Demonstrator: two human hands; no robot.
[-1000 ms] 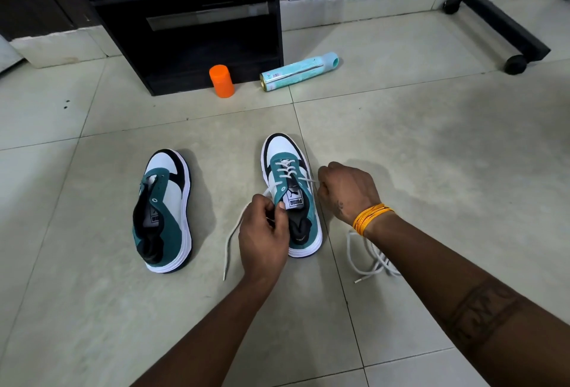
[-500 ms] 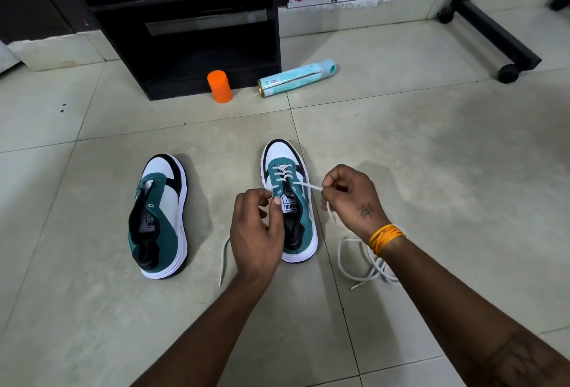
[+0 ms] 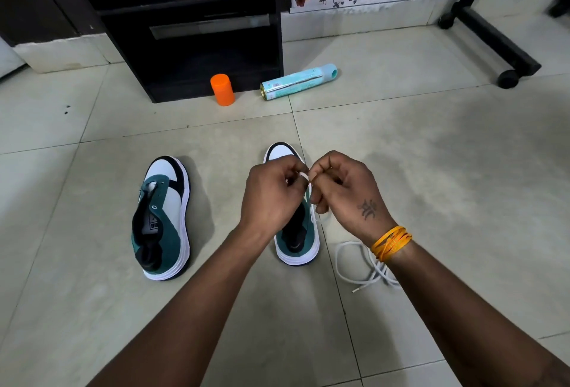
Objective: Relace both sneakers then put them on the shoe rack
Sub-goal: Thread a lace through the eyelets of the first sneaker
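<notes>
Both sneakers lie on the tiled floor [image 3: 431, 170] with their long axes running away from the person, toes toward the black shelf unit [image 3: 191, 32]. The left sneaker [image 3: 163, 220] is white, teal and black with a white sole, its eyelets bare. The right sneaker [image 3: 297, 232] matches it, but both hands cover its middle, so its lacing is hard to make out. The left hand [image 3: 271, 195] and the right hand [image 3: 345, 192] meet above it, fingers curled, each pinching the white lace [image 3: 305, 177]. A spare lace [image 3: 364, 275] lies coiled on the floor beside the right sneaker, partly hidden by the right wrist.
</notes>
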